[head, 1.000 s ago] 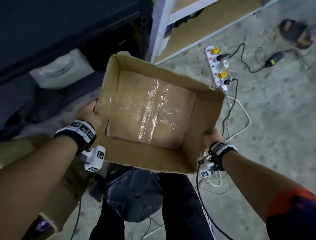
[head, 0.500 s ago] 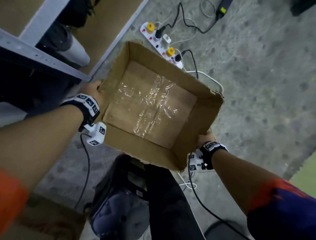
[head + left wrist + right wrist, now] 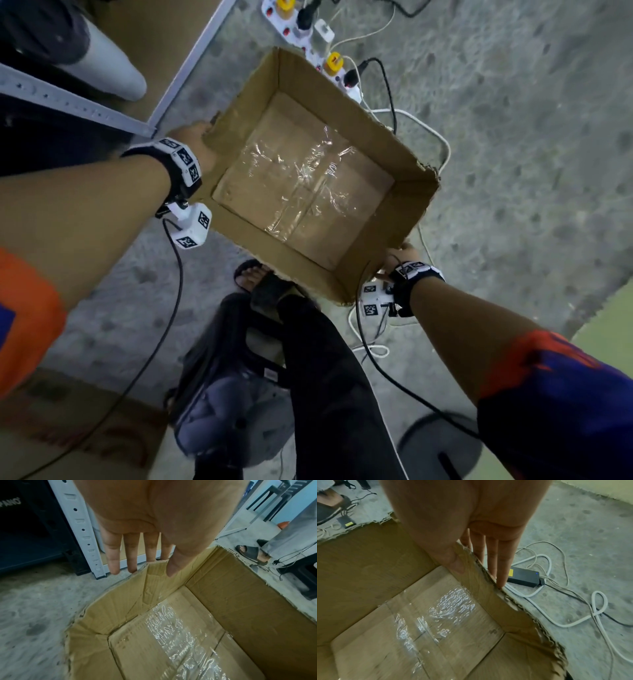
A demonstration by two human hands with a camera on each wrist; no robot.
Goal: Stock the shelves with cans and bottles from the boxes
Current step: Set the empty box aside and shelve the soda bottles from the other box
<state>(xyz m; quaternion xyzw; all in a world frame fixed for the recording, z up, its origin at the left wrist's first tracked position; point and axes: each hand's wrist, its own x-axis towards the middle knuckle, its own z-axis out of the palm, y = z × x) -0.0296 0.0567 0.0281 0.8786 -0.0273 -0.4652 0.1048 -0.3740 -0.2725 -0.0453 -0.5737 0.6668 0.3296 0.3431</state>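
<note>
- The cardboard box (image 3: pixel 308 178) hangs in the air between the two hands, open side up; inside lies only clear tape across its bottom seam, no cans or bottles. It looks emptied, so the carry is probably to put it aside.
- The left hand (image 3: pixel 191 144) pinches the box's torn rim: in the left wrist view the thumb (image 3: pixel 173 566) presses the inner wall while the nearly straight fingers (image 3: pixel 112 555) run down the outer face.
- The right hand (image 3: pixel 399 255) grips the opposite wall the same way, thumb (image 3: pixel 453 559) inside and fingers (image 3: pixel 502 566) flat down the outside.
- Holding opposite walls likely keeps the light, floppy box level.
- Beyond the left fingertips stands the shelf upright (image 3: pixel 80 524); below the right fingertips lie a black adapter (image 3: pixel 523 576) and white cable (image 3: pixel 556 623) on the floor.
</note>
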